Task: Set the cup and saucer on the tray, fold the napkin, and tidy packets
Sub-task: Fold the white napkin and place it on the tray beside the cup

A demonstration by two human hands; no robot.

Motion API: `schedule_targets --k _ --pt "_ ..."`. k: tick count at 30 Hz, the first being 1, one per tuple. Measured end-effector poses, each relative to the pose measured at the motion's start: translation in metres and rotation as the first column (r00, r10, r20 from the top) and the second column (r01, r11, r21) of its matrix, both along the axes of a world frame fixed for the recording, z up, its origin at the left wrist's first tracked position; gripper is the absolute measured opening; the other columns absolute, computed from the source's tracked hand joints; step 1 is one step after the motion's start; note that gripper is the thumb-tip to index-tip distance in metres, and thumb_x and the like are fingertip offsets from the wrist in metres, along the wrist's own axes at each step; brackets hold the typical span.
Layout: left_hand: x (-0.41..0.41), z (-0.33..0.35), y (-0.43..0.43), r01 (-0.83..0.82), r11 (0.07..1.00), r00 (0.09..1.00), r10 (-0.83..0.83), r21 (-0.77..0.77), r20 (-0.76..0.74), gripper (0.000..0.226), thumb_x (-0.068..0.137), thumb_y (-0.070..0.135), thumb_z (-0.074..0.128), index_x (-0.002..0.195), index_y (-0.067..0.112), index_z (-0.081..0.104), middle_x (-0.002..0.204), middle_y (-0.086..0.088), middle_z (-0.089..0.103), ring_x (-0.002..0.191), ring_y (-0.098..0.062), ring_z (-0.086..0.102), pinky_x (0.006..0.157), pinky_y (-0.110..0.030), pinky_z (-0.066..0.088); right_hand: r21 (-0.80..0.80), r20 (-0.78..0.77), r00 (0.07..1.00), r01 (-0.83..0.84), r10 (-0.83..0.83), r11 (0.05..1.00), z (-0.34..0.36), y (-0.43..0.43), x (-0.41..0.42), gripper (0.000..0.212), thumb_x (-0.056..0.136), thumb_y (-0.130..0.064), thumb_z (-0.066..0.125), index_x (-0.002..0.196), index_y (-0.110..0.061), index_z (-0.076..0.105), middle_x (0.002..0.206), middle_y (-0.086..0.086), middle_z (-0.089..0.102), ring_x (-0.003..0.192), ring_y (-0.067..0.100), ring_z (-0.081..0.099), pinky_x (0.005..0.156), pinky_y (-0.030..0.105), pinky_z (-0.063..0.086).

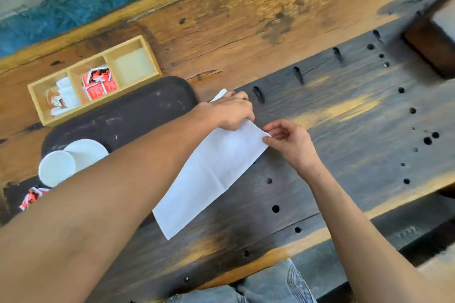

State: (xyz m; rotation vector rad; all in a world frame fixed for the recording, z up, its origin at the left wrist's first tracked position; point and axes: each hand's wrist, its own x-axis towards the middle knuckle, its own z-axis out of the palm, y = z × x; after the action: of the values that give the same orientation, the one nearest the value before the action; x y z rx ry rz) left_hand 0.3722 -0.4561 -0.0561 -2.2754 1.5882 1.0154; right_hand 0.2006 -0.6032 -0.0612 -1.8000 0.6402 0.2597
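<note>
Working at the dark, hole-dotted part of the wooden table, we have the white napkin spread flat in front of us, lying at a slant with one long crease running down its middle. Our left hand presses on the far end of the napkin, its grip closed on the cloth where a small white corner sticks out beyond the knuckles. Our right hand pinches the napkin's right-hand far corner between thumb and forefinger, so both grips are grasping the napkin.

To the left, the dark oval tray sits on the table, just beside the napkin and partly hidden by our left forearm. On its near end stand the white saucer and the white cup; the cup overlaps the saucer's near edge, though blur keeps us from telling whether it rests on the saucer or just in front of it.

Touching the tray's far edge is a pale wooden box with three compartments. The left one holds white and brown packets, the middle one holds red packets, and the right one shows only its pale bottom. Another red packet lies loose on the table near the cup, at the left edge of our view.
</note>
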Motion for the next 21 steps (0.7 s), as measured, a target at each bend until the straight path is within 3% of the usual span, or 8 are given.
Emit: schedule_targets --k 3,6,9,15,18,21 --pt "0.022 0.0 0.008 -0.028 0.999 1.0 0.028 0.031 0.011 0.025 0.082 -0.002 0.055 0.091 0.02 0.062 0.103 0.001 0.066 0.123 -0.026 0.046 0.102 -0.047 0.038 -0.007 -0.021 0.999 0.028 -0.029 1.0 -0.003 -0.013 -0.005 0.02 0.081 -0.008 0.08 0.098 -0.016 0.075 0.09 0.007 0.075 0.075 0.007 0.063 0.077 0.018 0.052" --pt "0.047 0.008 0.026 -0.159 0.987 0.987 0.159 -0.001 0.022 0.025 0.085 0.003 0.055 0.069 0.022 0.048 0.085 -0.003 0.064 0.102 -0.028 0.055 0.084 -0.043 0.043 -0.051 -0.037 0.997 0.059 -0.061 0.997 -0.004 -0.024 -0.006 0.019 0.08 -0.008 0.081 0.098 -0.015 0.076 0.088 0.004 0.075 0.076 0.008 0.063 0.08 0.022 0.052" --pt "0.062 0.024 0.046 -0.298 0.951 0.954 0.299 -0.086 -0.002 0.018 0.088 0.006 0.062 0.073 0.014 0.063 0.075 -0.007 0.065 0.081 -0.032 0.063 0.059 -0.04 0.044 -0.087 -0.027 0.998 0.062 -0.065 0.994 0.003 -0.024 -0.003 0.018 0.08 -0.01 0.081 0.096 -0.016 0.076 0.084 -0.002 0.073 0.076 0.009 0.062 0.079 0.024 0.052" --pt "0.056 0.06 0.085 -0.316 0.932 0.939 0.334 -0.176 0.083 0.016 0.094 0.015 0.065 0.087 0.025 0.075 0.085 0.0 0.071 0.084 -0.028 0.065 0.064 -0.041 0.053 -0.128 0.074 0.997 0.028 -0.019 0.991 0.042 0.004 -0.01 0.018 0.081 -0.016 0.081 0.096 -0.022 0.074 0.084 -0.009 0.072 0.052 0.005 0.055 0.056 0.015 0.043" --pt "0.038 0.079 0.115 -0.288 0.919 0.934 0.331 -0.268 0.132 0.015 0.095 0.015 0.061 0.095 0.029 0.061 0.084 -0.001 0.067 0.08 -0.028 0.059 0.064 -0.041 0.05 -0.153 0.143 0.989 0.003 0.019 0.988 0.071 0.037 -0.025 0.018 0.082 -0.013 0.08 0.095 -0.022 0.071 0.086 -0.01 0.071 0.051 0.006 0.064 0.053 0.01 0.041" --pt "0.015 0.093 0.148 -0.236 0.902 0.931 0.316 -0.361 0.182 0.03 0.092 0.01 0.06 0.086 0.031 0.04 0.078 0.001 0.057 0.071 -0.027 0.052 0.056 -0.035 0.04 -0.119 0.177 0.984 0.04 -0.018 0.992 0.089 0.075 -0.045 0.018 0.084 -0.006 0.077 0.092 -0.02 0.069 0.088 -0.009 0.071 0.06 0.007 0.073 0.054 0.009 0.044"
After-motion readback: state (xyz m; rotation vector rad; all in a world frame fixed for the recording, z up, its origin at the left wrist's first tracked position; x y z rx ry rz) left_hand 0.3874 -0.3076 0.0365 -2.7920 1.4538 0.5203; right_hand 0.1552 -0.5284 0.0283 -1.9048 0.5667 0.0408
